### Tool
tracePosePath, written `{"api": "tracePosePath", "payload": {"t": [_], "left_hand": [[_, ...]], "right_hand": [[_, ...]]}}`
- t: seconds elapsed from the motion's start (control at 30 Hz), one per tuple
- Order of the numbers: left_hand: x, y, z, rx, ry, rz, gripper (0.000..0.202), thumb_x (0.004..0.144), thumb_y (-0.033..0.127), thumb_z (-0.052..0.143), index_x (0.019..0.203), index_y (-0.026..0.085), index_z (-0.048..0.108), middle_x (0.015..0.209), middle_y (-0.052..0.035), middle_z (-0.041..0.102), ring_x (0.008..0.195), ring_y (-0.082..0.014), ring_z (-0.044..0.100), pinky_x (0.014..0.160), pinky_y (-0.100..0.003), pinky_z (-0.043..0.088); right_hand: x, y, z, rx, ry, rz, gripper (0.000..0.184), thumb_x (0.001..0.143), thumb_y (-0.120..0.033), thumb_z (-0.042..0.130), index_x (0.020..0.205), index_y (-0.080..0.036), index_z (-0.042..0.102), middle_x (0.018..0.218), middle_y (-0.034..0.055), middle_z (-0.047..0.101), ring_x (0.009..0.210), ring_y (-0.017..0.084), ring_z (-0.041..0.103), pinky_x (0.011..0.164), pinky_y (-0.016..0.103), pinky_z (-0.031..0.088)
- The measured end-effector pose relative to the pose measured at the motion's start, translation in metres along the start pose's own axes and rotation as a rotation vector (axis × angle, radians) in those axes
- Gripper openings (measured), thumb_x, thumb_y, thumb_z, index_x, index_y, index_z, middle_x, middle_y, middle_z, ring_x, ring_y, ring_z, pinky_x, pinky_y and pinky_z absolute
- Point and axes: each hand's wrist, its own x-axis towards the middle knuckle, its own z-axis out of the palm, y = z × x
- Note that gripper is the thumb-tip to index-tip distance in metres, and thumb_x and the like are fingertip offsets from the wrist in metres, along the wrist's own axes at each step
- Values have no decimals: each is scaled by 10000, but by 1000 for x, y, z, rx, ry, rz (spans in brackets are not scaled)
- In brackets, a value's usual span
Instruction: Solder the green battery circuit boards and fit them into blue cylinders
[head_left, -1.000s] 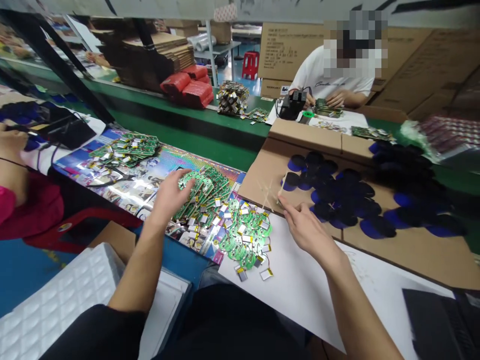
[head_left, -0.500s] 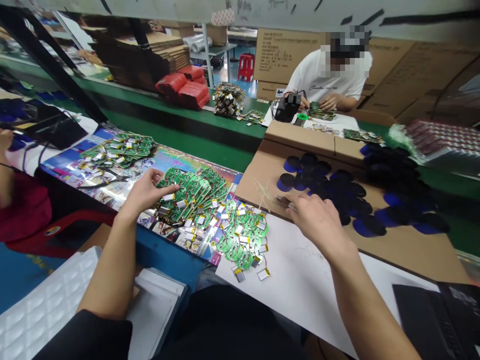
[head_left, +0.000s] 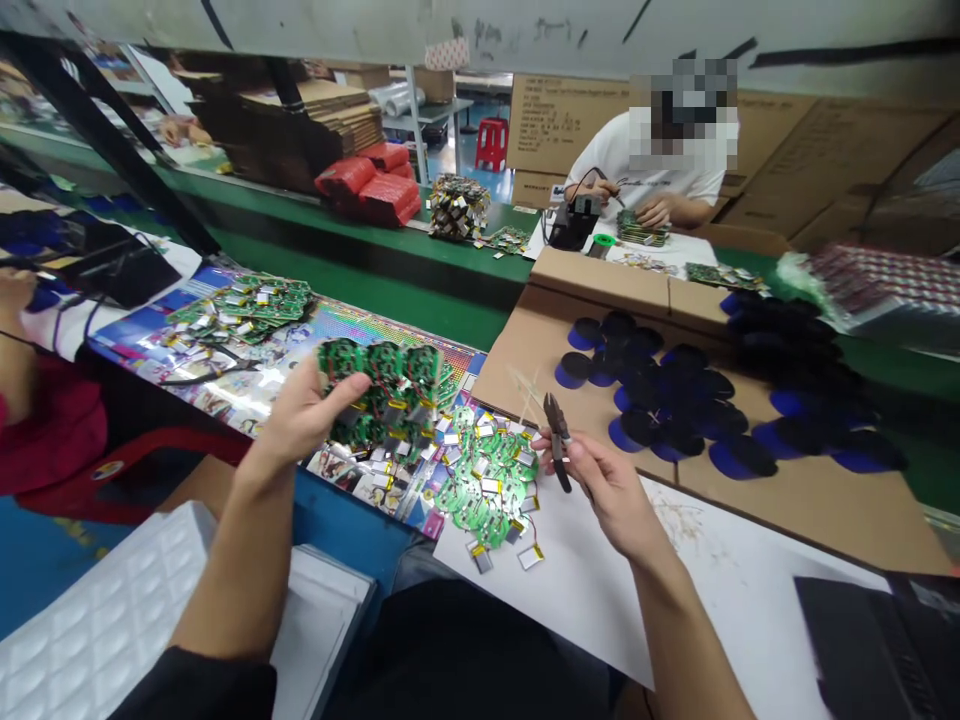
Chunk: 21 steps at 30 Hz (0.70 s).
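Head cam: I saw L hand [head_left: 304, 415] gripping a green PCB strip [head_left: 379, 390], long axis running sideways to its right, w/ R hand [head_left: 600, 490] pinching small pliers [head_left: 556, 442] just off the strip's right end.

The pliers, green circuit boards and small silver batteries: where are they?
Pliers [head_left: 556, 424], head view, on the dark metal tip.
Green circuit boards [head_left: 384, 362], head view, on the bunch held up.
Silver battery [head_left: 531, 557], head view, on its flat face.

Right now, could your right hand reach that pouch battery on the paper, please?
Probably yes: the right hand sits near the pouch battery with only bare white paper between, though it holds small pliers.
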Motion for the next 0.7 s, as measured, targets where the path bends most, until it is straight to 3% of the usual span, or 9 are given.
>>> {"api": "tracePosePath", "payload": {"t": [0.07, 0.2, 0.3, 0.43, 0.6, 0.7], "left_hand": [[-9, -5, 35, -84, -60, 4, 460, 823, 557, 814, 1060, 186, 682, 1003, -58, 752, 916, -217, 680, 868, -326, 540], [-40, -19, 109, -300, -133, -137, 473, 886, 606, 729, 1119, 198, 678, 1089, -102, 760, 1028, -273, 716, 941, -384, 566], [-61, -23, 146, -356, -128, -150, 452, 929, 580, 698, 1147, 185, 679, 1143, -106, 759, 1086, -270, 710, 1013, -397, 547], [-71, -17, 163, -367, -141, -156, 447, 954, 562, 676, 1200, 190, 694, 1220, -112, 753, 1182, -276, 691, 1053, -391, 531], [-71, -10, 161, -341, -179, -140, 449, 949, 544, 698, 1222, 187, 701, 1219, -108, 759, 1190, -276, 690, 1077, -387, 511], [-72, -11, 159, -364, -183, -172, 487, 941, 532, 712, 1289, 195, 670, 1218, -105, 759, 1211, -281, 684, 1086, -397, 513]], "right_hand": [[-5, -5, 3, -29, 12, -47, 478, 1037, -611, 536, 1196, -198, 716, 1128, 104, 753, 932, 221, 691, 872, 366, 575], [-17, -16, 3, -269, 54, -84, 411, 1080, -555, 468, 1213, -221, 667, 1116, 82, 745, 934, 213, 672, 849, 340, 534], [-29, -16, -1, -425, 108, -51, 387, 1091, -537, 439, 1190, -231, 654, 1046, 63, 750, 911, 212, 669, 844, 330, 504], [-43, -9, -7, -455, 156, -11, 367, 1091, -525, 443, 1193, -238, 648, 1081, 60, 750, 933, 214, 679, 857, 324, 491], [-50, -2, -9, -445, 170, 12, 343, 1090, -508, 457, 1159, -234, 653, 984, 41, 727, 851, 193, 643, 815, 315, 473], [-49, 5, -5, -264, 137, 17, 354, 1080, -529, 479, 1103, -220, 652, 864, 23, 676, 731, 164, 583, 731, 301, 471]]}}
